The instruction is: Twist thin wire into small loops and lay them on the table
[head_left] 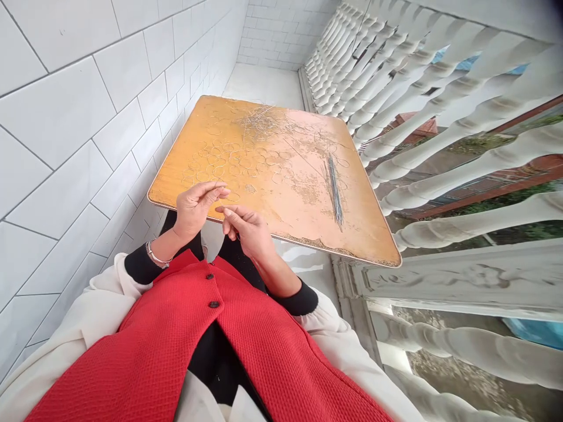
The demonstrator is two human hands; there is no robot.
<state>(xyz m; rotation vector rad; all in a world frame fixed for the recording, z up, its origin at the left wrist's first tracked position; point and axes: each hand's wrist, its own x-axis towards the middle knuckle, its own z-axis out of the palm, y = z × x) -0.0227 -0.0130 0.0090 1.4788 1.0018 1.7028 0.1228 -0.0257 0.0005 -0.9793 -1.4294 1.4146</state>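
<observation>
My left hand (196,206) is closed in a pinch just over the near edge of the wooden table (281,214). Facing it, slightly lower and to the right, my right hand (250,230) pinches with thumb and forefinger. A thin curved wire (237,197) shows faintly by the fingertips of both hands; its ends are too fine to make out. Beyond them, many thin wire rings (215,159) lie spread over the left half of the tabletop. A bundle of straight grey wires (335,196) rests on the right side.
A loose tangle of fine wire (260,120) lies at the table's far side. White tiled wall (79,105) runs close along the left. To the right stands a white balustrade (440,181), with greenery and rooftops behind it. The table's near edge is chipped.
</observation>
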